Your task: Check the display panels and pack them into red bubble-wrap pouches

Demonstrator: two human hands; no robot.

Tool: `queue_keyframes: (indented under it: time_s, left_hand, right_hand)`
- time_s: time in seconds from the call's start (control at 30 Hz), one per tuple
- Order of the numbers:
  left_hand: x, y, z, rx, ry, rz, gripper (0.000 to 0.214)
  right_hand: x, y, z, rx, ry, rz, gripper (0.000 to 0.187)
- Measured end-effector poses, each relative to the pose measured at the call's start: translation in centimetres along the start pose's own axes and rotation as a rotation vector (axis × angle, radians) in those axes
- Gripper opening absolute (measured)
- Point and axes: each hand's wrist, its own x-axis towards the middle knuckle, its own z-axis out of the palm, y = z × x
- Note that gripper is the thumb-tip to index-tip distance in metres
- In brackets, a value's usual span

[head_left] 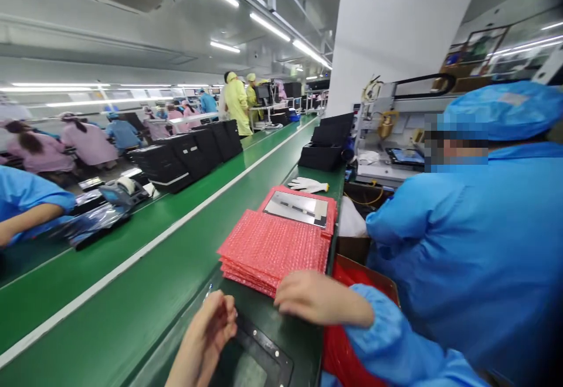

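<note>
My left hand (pixel 210 331) hovers at the bottom centre with its fingers curled together and nothing visible in them. It is just above a dark framed panel (pixel 257 359) lying on the bench edge. My right hand (pixel 314 299), in a blue sleeve, rests on the near corner of a stack of pink bubble bags (pixel 275 249), fingers bent down onto the top bag's edge. A grey flat panel (pixel 298 207) lies on a second pink stack just behind.
A green conveyor belt (pixel 132 281) runs away to the left, carrying black boxes (pixel 189 152). A person in blue (pixel 475 234) sits close on my right. White gloves (pixel 308 185) and an open black box (pixel 328 143) lie further along. A red bin (pixel 347 352) sits below my right arm.
</note>
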Motion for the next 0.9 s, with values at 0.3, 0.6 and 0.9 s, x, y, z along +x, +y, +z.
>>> queue_keyframes:
  time_s: [0.3,0.6,0.9]
  left_hand:
    - [6.2,-7.4,5.8,-0.254,0.102,-0.077,0.039]
    - [4.4,-5.9,9.2,-0.313,0.228,-0.049,0.027]
    - [2.5,-4.1,9.3,-0.394,0.361,-0.020,0.019]
  right_hand:
    - [5.8,8.4,-3.2,-0.492,-0.126,0.192,0.064]
    - [5.7,6.5,-1.5,-0.437,-0.203,0.286,0.074]
    - [5.2,4.7,-0.3,-0.409,-0.139,0.219,0.067]
